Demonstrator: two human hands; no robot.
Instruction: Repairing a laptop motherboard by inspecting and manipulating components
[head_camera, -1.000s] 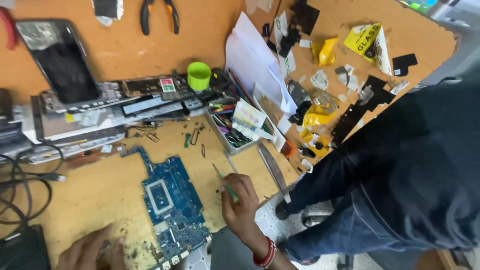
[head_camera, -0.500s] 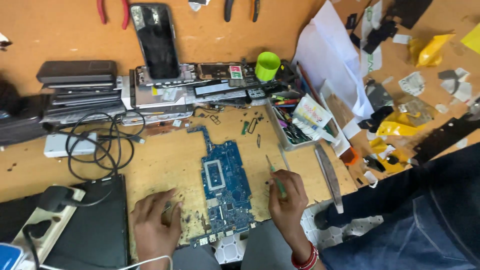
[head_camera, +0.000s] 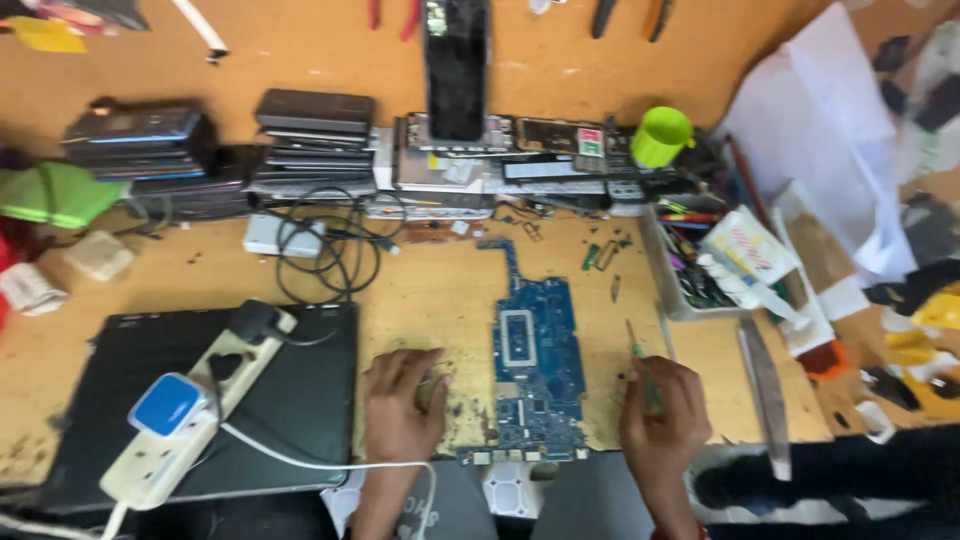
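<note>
A blue circuit board (head_camera: 535, 360) lies flat on the wooden bench in front of me. My right hand (head_camera: 662, 415) rests just right of it and grips a thin green-handled screwdriver (head_camera: 638, 358) pointing away from me. My left hand (head_camera: 400, 400) lies on the bench to the board's left, fingers curled over a small object that I cannot make out.
A black laptop (head_camera: 300, 390) with a white power strip (head_camera: 185, 415) on it sits at the left. Stacked devices (head_camera: 310, 135), a coiled cable (head_camera: 325, 245), a green cup (head_camera: 660, 135) and a tray of tools (head_camera: 700, 270) line the back. Loose screws lie near the board.
The view has swung left, bringing the laptop and power strip into sight. Both hands stay beside the board, and the right still holds the screwdriver.
</note>
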